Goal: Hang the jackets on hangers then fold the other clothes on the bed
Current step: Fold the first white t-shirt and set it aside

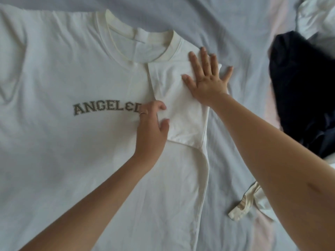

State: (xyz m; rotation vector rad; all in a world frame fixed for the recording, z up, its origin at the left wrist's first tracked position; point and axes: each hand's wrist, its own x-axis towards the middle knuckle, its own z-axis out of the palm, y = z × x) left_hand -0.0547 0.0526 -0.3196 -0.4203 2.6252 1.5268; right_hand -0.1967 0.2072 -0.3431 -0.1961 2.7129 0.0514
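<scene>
Two hands [151, 129] [208, 78], one shirt [72, 151], perhaps trousers [299, 87]

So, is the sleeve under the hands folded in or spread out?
Folded in. The sleeve lies over the white T-shirt, covering part of the print; the right hand presses it, the left hand touches its edge.

The T-shirt [63, 151] lies flat on the bed [235, 33] with its sleeve [183, 113] folded onto the chest, the right hand [208, 77] flat on the sleeve's far end, the left hand [151, 127] pinching its left edge, a heaped garment [301, 87] to the right and a strip of cloth [244, 203] nearer.
</scene>
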